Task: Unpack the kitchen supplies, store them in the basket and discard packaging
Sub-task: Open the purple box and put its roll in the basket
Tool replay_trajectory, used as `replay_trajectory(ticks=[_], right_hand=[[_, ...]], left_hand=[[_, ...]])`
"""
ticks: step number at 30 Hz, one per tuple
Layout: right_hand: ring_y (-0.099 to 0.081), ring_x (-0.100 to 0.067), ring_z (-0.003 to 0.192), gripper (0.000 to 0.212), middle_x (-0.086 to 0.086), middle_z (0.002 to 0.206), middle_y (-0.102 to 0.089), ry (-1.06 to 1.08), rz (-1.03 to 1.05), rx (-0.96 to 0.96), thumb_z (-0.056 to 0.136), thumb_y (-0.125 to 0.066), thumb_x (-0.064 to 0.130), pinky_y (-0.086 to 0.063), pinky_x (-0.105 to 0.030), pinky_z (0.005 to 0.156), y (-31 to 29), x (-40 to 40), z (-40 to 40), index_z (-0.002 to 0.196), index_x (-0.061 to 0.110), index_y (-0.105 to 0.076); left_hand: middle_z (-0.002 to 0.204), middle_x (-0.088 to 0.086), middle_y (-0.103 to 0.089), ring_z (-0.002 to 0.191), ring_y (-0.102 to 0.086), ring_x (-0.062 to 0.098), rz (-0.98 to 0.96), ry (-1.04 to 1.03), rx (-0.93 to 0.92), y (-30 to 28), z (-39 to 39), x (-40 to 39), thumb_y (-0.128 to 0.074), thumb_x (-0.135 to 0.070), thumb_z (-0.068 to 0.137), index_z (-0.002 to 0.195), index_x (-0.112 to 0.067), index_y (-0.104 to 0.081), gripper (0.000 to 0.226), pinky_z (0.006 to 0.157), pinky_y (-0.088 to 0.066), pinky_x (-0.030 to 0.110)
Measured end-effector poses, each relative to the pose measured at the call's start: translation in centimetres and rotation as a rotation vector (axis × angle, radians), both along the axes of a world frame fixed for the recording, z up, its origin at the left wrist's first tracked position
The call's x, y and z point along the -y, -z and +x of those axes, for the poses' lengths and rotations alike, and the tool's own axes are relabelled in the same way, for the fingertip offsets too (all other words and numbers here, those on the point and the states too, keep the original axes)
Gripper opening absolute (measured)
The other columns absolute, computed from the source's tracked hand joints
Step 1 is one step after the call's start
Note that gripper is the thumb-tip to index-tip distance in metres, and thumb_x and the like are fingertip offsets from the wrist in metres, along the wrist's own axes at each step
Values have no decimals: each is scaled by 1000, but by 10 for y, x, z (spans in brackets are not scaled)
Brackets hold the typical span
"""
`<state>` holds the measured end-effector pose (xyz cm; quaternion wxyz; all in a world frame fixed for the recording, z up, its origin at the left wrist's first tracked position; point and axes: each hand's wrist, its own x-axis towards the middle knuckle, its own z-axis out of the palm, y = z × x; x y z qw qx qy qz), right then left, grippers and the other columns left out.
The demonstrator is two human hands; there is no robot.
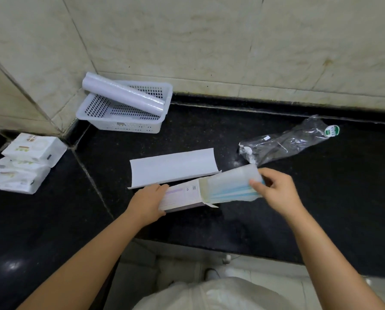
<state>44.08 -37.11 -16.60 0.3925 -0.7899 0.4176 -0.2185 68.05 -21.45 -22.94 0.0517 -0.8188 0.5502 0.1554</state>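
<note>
A long white cardboard box [182, 195] lies near the front edge of the black counter [231, 135], its right end open. My left hand [148, 202] grips the box's left end. A pack of plastic bags with blue stripes [229, 186] sticks halfway out of the open end, and my right hand [274, 189] pinches its right end. At the back left stands a white perforated basket [111, 124] with a white roll of film [124, 93] lying across it, one end resting over the rim.
A curved white card sheet [173, 167] lies just behind the box. A crumpled clear plastic wrapper [287, 142] with a green sticker lies at the right. Two white tissue packs [28, 162] sit stacked at the far left. Tiled walls enclose the corner.
</note>
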Motion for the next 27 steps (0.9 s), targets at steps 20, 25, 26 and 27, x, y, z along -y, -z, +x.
replay_trajectory(ticks=[20, 25, 26, 27], right_hand=[[-51, 12, 72, 37, 9, 78, -51, -515, 51, 160, 80, -54, -14, -37, -2, 65, -29, 2, 86, 75, 22, -61], [-54, 7, 73, 48, 5, 80, -53, -698, 94, 201, 78, -53, -18, -41, -7, 67, -45, -14, 154, 70, 29, -61], [-54, 7, 72, 48, 5, 79, -53, -714, 107, 193, 77, -53, -19, -41, -7, 66, -46, -16, 166, 69, 28, -61], [-54, 6, 71, 49, 5, 79, -53, -725, 122, 180, 76, -52, -21, -40, -6, 64, -47, -17, 178, 69, 27, -61]], left_hand=[[131, -8, -52, 116, -46, 1, -51, -94, -787, -102, 47, 27, -62, -23, 89, 135, -17, -47, 49, 97, -34, 11], [89, -12, -57, 76, -55, 0, 93, -237, -1003, -92, 74, -14, -68, -19, 81, 104, -19, -56, 25, 60, -47, 7], [93, -8, -59, 80, -56, 4, 54, -277, -1021, -90, 79, -22, -70, -18, 76, 109, -14, -57, 36, 63, -48, 11], [98, -4, -59, 84, -57, 8, 13, -303, -1015, -89, 85, -29, -72, -15, 74, 114, -8, -57, 44, 66, -48, 14]])
